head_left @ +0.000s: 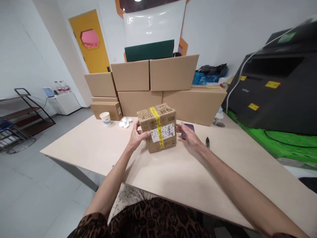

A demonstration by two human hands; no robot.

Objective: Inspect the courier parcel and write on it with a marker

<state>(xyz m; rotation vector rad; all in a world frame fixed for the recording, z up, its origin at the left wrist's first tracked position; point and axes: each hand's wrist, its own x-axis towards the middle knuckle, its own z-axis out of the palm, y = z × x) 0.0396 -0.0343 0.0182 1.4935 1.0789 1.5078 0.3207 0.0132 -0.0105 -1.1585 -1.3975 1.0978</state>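
Observation:
A small cardboard box [147, 130] stands slightly tilted on the table in front of me, with a strip of yellow tape over its top and front, a white label and dark printed marks. My left hand [137, 136] grips its left side, thumb laid across the front face and fingers behind. At the right side is my right hand [189, 135], fingers apart and stretched toward the box's edge; whether the fingertips touch it I cannot tell. A dark phone-like object [190, 126] lies just behind my right hand.
Large cardboard boxes [174, 74] are stacked along the back of the table [86, 145], a dark green box [150, 51] on top. A paper cup [105, 118] and crumpled white tissue [125, 122] sit at left. A black marker [207, 142] lies right, near a big black printer [277, 82].

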